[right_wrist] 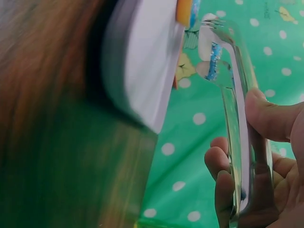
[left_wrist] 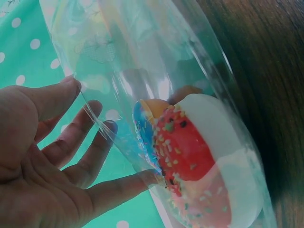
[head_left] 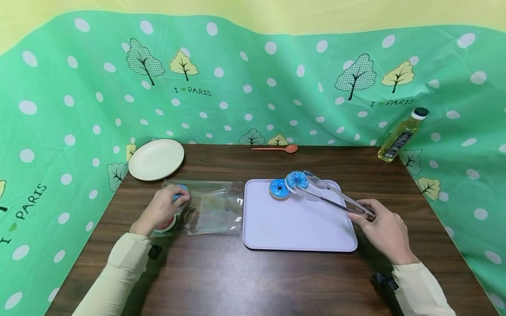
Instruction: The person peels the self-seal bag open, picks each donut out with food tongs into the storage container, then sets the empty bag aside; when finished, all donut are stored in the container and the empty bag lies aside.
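Note:
My left hand [head_left: 160, 206] pinches the edge of a clear plastic bag [head_left: 215, 213] lying on the table. Inside the bag, in the left wrist view, are a red-iced donut [left_wrist: 190, 147] with sprinkles and a white base, and a blue-iced donut [left_wrist: 144, 128] beside it. My right hand [head_left: 385, 230] grips metal tongs [head_left: 344, 202], whose tips hold a blue donut [head_left: 298, 180] with white sprinkles, tilted above the back of the lilac tray [head_left: 292, 230]. Another blue donut [head_left: 279, 189] lies on the tray, partly overlapped by the held one in the head view.
A cream plate [head_left: 156, 159] sits at the back left of the table. An orange spoon [head_left: 282, 149] lies along the back edge. At the back right stands an oil bottle [head_left: 401, 136] with a black cap. A green patterned cloth [head_left: 245, 79] hangs behind the table.

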Demonstrator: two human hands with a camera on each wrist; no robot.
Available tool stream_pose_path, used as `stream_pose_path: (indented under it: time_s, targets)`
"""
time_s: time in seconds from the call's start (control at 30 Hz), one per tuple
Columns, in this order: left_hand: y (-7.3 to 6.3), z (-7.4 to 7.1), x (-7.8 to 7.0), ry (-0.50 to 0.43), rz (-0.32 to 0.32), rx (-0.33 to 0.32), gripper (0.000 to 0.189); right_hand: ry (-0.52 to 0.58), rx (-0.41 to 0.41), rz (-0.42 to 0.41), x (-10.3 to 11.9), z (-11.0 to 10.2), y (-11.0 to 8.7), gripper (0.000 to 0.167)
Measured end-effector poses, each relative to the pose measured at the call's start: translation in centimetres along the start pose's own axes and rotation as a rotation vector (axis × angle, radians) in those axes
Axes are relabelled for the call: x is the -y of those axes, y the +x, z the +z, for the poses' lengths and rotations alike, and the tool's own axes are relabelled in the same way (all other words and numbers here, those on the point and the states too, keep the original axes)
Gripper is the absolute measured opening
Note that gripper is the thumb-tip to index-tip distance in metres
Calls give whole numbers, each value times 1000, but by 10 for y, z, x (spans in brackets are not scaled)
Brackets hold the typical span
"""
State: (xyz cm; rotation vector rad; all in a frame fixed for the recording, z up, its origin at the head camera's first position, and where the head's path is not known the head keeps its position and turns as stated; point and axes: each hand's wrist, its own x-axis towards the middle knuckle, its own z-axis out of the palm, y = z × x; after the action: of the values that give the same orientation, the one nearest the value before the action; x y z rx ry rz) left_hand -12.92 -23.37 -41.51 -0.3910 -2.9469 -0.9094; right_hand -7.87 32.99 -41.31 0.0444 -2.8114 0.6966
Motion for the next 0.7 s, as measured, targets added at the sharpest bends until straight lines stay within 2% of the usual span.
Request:
stream_pose_path:
  time_s: [0.2,0.7]
  targets:
    - [1,2,1,-1,-3,10,11,-7,20,52,-11,1,0,50]
    - [1,0,1,-5,-15,31,11,-38,78,115,-34,-2,-8,51]
